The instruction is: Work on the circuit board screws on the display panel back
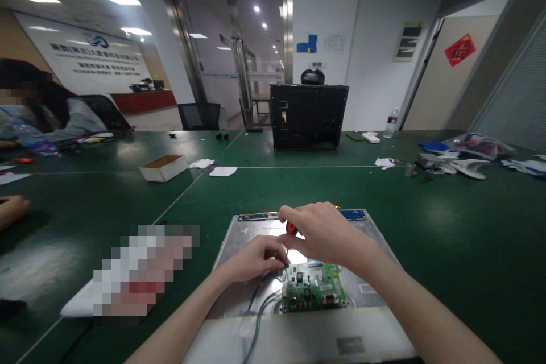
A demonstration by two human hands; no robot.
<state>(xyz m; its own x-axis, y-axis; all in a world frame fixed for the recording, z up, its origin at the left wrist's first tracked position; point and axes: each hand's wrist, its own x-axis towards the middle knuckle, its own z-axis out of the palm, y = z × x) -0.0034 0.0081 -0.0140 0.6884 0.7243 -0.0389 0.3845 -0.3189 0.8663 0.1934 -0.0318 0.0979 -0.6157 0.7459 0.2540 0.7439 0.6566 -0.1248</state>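
Note:
In front of me lies a flat metal display panel with a green circuit board on its back. My right hand is closed around the red and black handle of a screwdriver. The thin shaft points down at the board's upper left corner. Beside the tip, the fingers of my left hand are pinched together at that same corner; whatever they hold is too small to make out. Dark cables run from the board's left side toward me. A blue circuit strip borders the panel's far edge.
Ahead stands a black monitor housing. An open cardboard box and white papers are left of centre. At right are a bottle, metal parts and plastic bags. Another person sits at the left; a hand rests nearby.

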